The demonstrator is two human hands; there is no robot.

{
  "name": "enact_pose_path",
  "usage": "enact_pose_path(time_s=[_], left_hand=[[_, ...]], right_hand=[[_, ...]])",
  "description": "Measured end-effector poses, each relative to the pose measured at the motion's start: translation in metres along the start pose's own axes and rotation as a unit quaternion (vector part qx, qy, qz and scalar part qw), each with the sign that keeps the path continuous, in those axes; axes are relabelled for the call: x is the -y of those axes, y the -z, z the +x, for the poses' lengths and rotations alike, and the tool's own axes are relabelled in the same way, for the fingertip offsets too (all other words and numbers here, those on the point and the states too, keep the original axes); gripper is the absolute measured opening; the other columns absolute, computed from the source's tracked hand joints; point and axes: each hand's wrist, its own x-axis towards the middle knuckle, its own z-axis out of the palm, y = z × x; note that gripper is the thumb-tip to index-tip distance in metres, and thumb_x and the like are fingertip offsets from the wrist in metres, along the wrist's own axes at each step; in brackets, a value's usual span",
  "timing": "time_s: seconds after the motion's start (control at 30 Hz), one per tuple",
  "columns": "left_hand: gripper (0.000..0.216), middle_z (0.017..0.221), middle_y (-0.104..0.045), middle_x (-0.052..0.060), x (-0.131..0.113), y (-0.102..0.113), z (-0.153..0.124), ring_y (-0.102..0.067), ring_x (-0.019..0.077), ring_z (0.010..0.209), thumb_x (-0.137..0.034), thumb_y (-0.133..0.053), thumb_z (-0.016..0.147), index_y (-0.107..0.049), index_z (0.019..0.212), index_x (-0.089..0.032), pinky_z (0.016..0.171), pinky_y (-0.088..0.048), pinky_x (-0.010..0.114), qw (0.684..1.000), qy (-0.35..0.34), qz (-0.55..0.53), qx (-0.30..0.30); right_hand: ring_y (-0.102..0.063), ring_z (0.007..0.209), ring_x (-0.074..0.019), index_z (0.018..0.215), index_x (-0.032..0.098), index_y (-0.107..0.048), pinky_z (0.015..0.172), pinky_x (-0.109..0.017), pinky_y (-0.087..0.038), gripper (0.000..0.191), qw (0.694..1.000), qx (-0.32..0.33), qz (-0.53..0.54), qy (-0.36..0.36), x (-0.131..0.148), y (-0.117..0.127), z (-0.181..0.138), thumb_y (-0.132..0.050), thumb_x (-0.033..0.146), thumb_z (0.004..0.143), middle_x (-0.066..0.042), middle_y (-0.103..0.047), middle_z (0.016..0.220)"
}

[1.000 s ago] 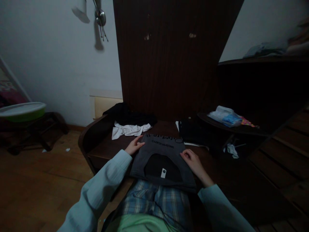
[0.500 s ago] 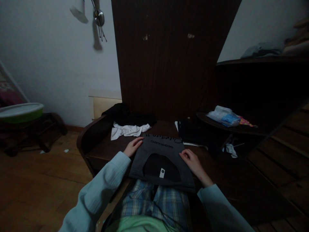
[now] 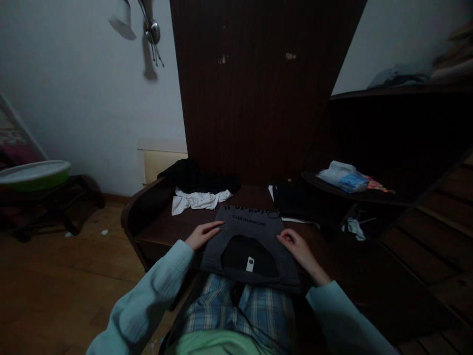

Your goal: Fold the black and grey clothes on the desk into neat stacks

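A dark grey T-shirt [image 3: 242, 231], folded into a flat shape, lies in front of me on the dark wooden bench, its near edge at my lap. Black lettering runs across its far part, and a white label shows inside the round neckline close to me. At the shirt's left edge, my left hand [image 3: 202, 234] rests with its fingers stretched over the cloth. My right hand [image 3: 294, 242] has curled fingers, with thumb and forefinger pinched together on the right edge of the shirt.
Black clothes [image 3: 210, 181] and a white cloth [image 3: 199, 199] lie at the bench's back left. Folded dark clothing [image 3: 299, 201] sits at the back right. A plastic packet [image 3: 343, 177] is on a side shelf. Far left, a green basin [image 3: 40, 181] stands on a low stool.
My left hand has slid a little toward me along the shirt's left edge. My right hand stays at the right edge. The view has shifted slightly.
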Motion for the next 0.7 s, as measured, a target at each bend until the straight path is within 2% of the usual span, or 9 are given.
enact_pose_path(time_s=[0.13,0.3,0.53,0.7], left_hand=[[0.037,0.107,-0.062,0.005,-0.003,0.003,-0.018,-0.051,0.0230,0.105,-0.043,-0.060,0.068,-0.066,0.096,-0.021,0.095,-0.032,0.033,0.999,0.016,-0.004,0.043],[0.030,0.100,-0.065,0.005,-0.001,0.000,-0.022,-0.054,0.0226,0.099,-0.037,-0.063,0.067,-0.068,0.091,-0.021,0.091,-0.036,0.031,0.998,-0.006,0.012,0.053],[0.030,0.095,-0.065,0.005,0.004,-0.002,-0.022,-0.056,0.0219,0.091,-0.034,-0.066,0.063,-0.067,0.089,-0.020,0.084,-0.040,0.030,0.999,0.005,0.025,0.029],[0.038,0.100,-0.062,0.004,0.003,0.004,-0.023,-0.056,0.0182,0.089,-0.037,-0.066,0.064,-0.064,0.099,-0.022,0.076,-0.043,0.025,0.998,0.018,-0.020,0.050]], right_hand=[[-0.043,0.046,-0.0112,0.064,0.021,-0.049,0.043,-0.022,-0.035,0.032,0.997,0.029,0.020,-0.066,-0.001,0.013,-0.027,-0.057,0.052,0.062,0.004,-0.046,0.050],[-0.039,0.045,-0.0099,0.064,0.021,-0.046,0.042,-0.021,-0.030,0.031,0.986,0.121,0.023,-0.115,0.005,0.025,-0.056,-0.058,0.050,0.062,0.006,-0.043,0.048],[-0.035,0.047,-0.0086,0.064,0.022,-0.040,0.044,-0.020,-0.028,0.031,0.980,0.142,0.085,-0.109,0.019,0.035,-0.055,-0.054,0.049,0.065,0.007,-0.036,0.052],[-0.039,0.048,-0.0094,0.063,0.021,-0.045,0.045,-0.021,-0.029,0.031,0.968,0.214,0.048,-0.121,0.021,0.042,-0.053,-0.057,0.049,0.062,0.006,-0.042,0.050]])
